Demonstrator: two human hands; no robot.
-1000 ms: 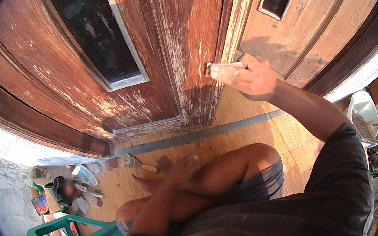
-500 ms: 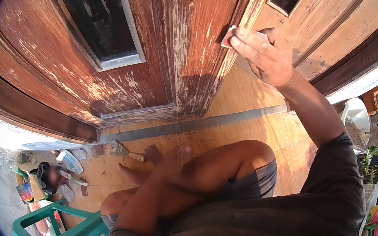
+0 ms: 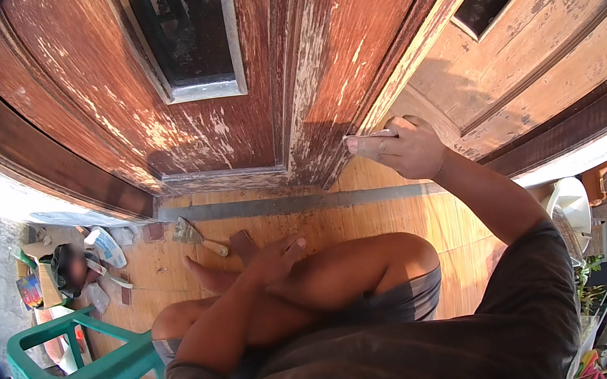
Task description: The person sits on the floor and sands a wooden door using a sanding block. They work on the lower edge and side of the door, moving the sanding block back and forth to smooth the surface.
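Observation:
My right hand (image 3: 409, 152) pinches a folded piece of sandpaper (image 3: 381, 133), mostly hidden by the fingers. It presses against the lower part of a brown wooden door's edge (image 3: 357, 125), where the finish is worn to pale wood. Across my folded legs (image 3: 346, 261) lies my left hand (image 3: 277, 262), holding nothing, its fingers loosely stretched over the shin. Just beyond it on the floor are a brown rectangular block or pad (image 3: 243, 244) and a scraper (image 3: 201, 238) with a wooden handle.
A green plastic stool (image 3: 84, 375) stands at the left. Behind it are a black bag (image 3: 68, 270), a white container (image 3: 106, 248) and scraps by the wall. The second door leaf (image 3: 532, 38) stands at the right. A grey threshold strip (image 3: 282, 204) crosses the tiled floor.
My right hand has slid down along the door's edge toward the floor, still holding the sandpaper. My left hand stays on my leg. The view has shifted slightly.

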